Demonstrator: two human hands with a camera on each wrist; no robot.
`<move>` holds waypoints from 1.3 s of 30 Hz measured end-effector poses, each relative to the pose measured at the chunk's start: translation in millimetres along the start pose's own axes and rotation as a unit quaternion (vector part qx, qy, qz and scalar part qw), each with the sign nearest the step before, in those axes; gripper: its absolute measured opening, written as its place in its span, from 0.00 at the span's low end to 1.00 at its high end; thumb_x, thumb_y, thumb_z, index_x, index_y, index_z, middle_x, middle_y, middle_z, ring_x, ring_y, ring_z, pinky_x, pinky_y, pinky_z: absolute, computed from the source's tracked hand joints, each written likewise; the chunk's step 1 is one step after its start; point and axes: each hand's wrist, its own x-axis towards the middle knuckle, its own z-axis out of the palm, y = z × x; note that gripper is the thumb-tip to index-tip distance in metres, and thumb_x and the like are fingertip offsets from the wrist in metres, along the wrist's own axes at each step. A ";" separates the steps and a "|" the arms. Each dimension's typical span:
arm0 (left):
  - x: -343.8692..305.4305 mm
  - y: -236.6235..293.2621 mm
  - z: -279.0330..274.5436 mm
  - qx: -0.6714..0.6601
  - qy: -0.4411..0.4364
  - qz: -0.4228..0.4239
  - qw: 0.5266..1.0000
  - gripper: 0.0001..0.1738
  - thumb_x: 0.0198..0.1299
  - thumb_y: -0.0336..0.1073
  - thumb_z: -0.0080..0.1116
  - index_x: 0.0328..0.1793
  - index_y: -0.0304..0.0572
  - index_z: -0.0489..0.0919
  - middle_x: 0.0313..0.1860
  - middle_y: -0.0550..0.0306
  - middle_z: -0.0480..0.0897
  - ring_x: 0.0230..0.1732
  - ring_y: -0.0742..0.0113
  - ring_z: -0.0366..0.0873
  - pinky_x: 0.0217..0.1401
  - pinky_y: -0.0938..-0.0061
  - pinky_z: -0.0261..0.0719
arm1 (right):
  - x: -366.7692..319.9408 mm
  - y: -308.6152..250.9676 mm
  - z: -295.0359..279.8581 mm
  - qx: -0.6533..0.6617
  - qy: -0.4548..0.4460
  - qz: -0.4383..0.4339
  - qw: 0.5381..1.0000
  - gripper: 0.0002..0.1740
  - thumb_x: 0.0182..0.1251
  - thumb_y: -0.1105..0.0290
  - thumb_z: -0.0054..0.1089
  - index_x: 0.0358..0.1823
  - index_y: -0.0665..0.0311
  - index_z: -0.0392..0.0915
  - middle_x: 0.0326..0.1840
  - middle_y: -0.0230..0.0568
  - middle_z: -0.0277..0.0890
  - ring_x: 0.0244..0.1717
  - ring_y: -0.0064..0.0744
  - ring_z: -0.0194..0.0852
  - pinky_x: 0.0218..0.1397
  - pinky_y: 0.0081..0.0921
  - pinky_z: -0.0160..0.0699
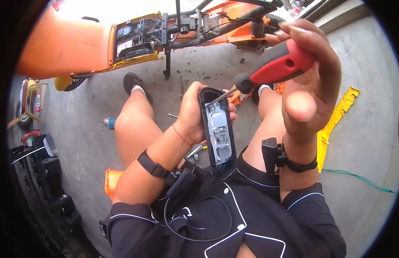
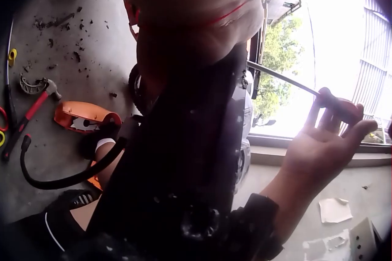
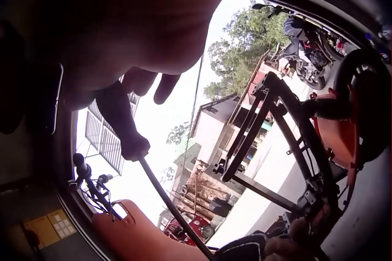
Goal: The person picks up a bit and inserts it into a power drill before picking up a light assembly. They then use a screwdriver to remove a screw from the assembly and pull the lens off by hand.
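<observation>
Red-handled screwdriver [image 1: 275, 66], gripped in the right hand [image 1: 311, 90], could slip at its tip and jab the left hand [image 1: 191, 114] clutching the black housing [image 1: 219, 133].

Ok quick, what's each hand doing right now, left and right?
Left hand: fingers curled round the housing.
Right hand: holding the screwdriver, tip at the housing's top end.

Wore a black white-piped top [image 1: 268, 223] at six o'clock, black camera straps [image 1: 153, 164] on both wrists, a red thread [image 1: 182, 134] on the left, a black shoe [image 1: 133, 81] at eleven.
</observation>
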 end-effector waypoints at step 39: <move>-9.7 8.2 -2.1 -0.036 0.127 0.076 0.988 0.33 0.67 0.57 0.28 0.49 0.31 0.72 0.36 0.41 0.80 0.37 0.49 0.82 0.45 0.57 0.83 | 4.5 57.8 -12.0 -0.015 0.085 0.113 0.990 0.26 0.72 0.58 0.62 0.62 0.70 0.73 0.54 0.43 0.76 0.52 0.31 0.74 0.65 0.29 0.66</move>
